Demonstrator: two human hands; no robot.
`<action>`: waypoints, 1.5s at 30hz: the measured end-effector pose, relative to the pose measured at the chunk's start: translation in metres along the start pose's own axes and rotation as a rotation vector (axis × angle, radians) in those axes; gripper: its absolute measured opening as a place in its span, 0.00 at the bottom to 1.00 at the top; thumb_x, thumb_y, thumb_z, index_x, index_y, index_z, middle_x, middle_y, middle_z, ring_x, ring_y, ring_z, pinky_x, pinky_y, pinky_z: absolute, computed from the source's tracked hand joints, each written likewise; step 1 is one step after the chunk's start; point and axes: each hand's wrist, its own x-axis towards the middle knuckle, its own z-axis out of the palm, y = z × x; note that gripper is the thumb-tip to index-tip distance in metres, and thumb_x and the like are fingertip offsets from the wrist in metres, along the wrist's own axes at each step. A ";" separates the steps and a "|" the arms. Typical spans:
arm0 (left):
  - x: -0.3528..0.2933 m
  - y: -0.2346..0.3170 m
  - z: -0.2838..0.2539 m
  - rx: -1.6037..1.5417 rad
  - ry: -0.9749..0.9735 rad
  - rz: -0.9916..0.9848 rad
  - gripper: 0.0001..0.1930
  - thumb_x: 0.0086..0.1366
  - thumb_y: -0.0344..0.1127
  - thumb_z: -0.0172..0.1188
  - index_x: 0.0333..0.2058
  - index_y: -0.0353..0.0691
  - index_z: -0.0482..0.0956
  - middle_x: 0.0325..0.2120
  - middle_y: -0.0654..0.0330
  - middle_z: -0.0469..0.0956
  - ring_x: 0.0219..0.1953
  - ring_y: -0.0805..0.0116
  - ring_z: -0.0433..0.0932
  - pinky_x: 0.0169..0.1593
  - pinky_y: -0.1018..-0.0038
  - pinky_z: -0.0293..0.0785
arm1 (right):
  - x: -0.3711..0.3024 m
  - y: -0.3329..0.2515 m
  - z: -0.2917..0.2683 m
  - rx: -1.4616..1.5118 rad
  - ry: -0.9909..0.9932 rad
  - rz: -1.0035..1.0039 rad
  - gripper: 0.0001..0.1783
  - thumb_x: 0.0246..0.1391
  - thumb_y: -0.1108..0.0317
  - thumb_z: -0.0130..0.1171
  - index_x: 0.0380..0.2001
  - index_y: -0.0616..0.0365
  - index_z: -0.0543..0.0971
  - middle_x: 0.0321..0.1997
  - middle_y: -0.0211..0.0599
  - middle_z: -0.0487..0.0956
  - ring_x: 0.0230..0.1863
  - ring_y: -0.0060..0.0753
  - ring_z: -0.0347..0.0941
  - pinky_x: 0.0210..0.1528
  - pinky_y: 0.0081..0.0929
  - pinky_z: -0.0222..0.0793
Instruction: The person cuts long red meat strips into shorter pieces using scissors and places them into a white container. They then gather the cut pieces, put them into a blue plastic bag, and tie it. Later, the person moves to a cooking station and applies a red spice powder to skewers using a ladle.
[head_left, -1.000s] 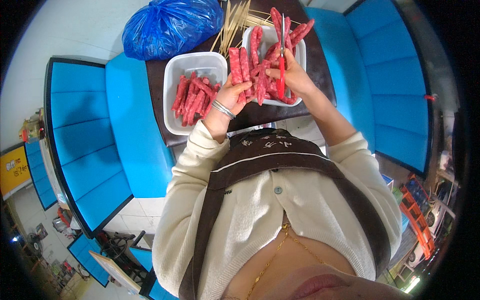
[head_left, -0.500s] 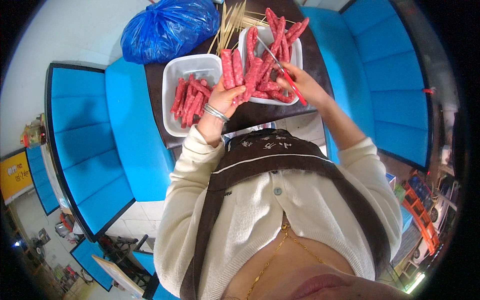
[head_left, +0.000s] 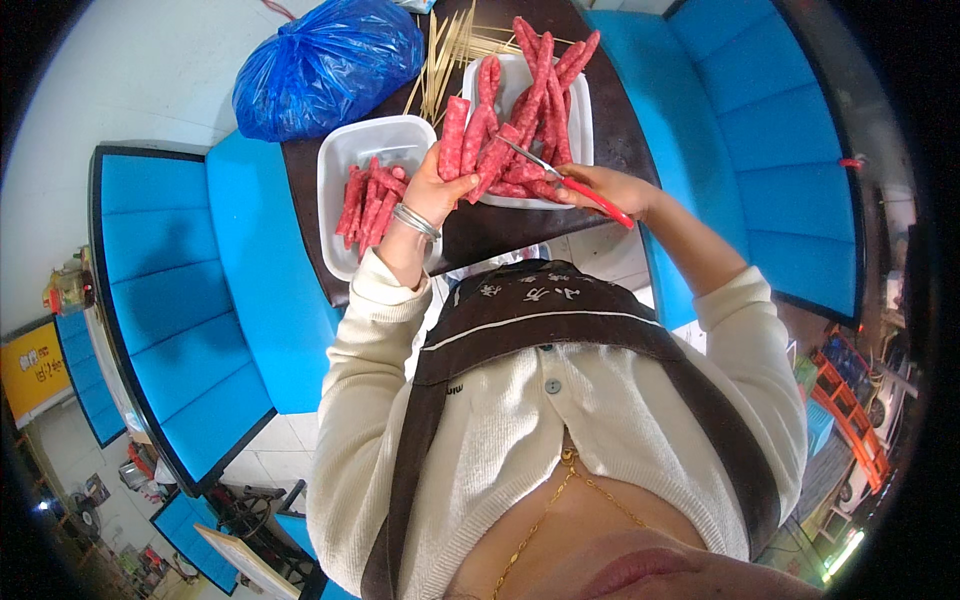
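Note:
My left hand [head_left: 435, 192] is closed around red raw sausages [head_left: 453, 140], which stick up past the fingers between two white tubs. My right hand [head_left: 612, 187] grips scissors with red handles [head_left: 604, 201]. Their blades reach left to a sausage [head_left: 493, 160] beside my left fingers; whether they cut into it I cannot tell. Long linked sausages [head_left: 545, 95] fill the right white tub [head_left: 584, 120], some rising above its far rim. Short separate sausages [head_left: 375, 205] lie in the left white tub [head_left: 330, 190].
A tied blue plastic bag [head_left: 325, 75] sits at the table's far left. Thin wooden skewers [head_left: 445, 55] lie behind the tubs on the dark table [head_left: 635, 135]. Blue padded benches flank it, one left [head_left: 265, 260] and one right [head_left: 690, 130].
The scissors have come down from over the tub and turned flatter, their blades now at the sausage by my left hand. The sausages in my left hand have shifted; the view moved slightly.

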 end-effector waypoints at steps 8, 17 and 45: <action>0.005 0.002 0.007 0.115 -0.027 -0.054 0.24 0.46 0.23 0.61 0.43 0.39 0.64 0.32 0.63 0.71 0.34 0.75 0.70 0.39 0.78 0.68 | -0.003 0.003 -0.003 -0.001 -0.045 0.067 0.31 0.48 0.43 0.50 0.46 0.57 0.66 0.24 0.25 0.64 0.24 0.16 0.59 0.23 0.15 0.55; 0.031 -0.020 0.007 0.243 -0.031 -0.120 0.25 0.45 0.22 0.61 0.44 0.36 0.64 0.33 0.62 0.72 0.35 0.73 0.71 0.41 0.78 0.67 | -0.001 0.014 -0.003 0.139 0.000 0.146 0.24 0.47 0.42 0.49 0.26 0.55 0.69 0.16 0.24 0.62 0.13 0.16 0.58 0.13 0.15 0.52; 0.153 -0.017 0.045 1.104 -0.094 0.182 0.22 0.43 0.31 0.63 0.39 0.40 0.67 0.25 0.56 0.75 0.27 0.68 0.75 0.33 0.75 0.70 | 0.047 0.014 -0.074 -1.017 0.322 -0.114 0.14 0.47 0.59 0.45 0.31 0.57 0.72 0.30 0.48 0.75 0.34 0.50 0.72 0.34 0.42 0.67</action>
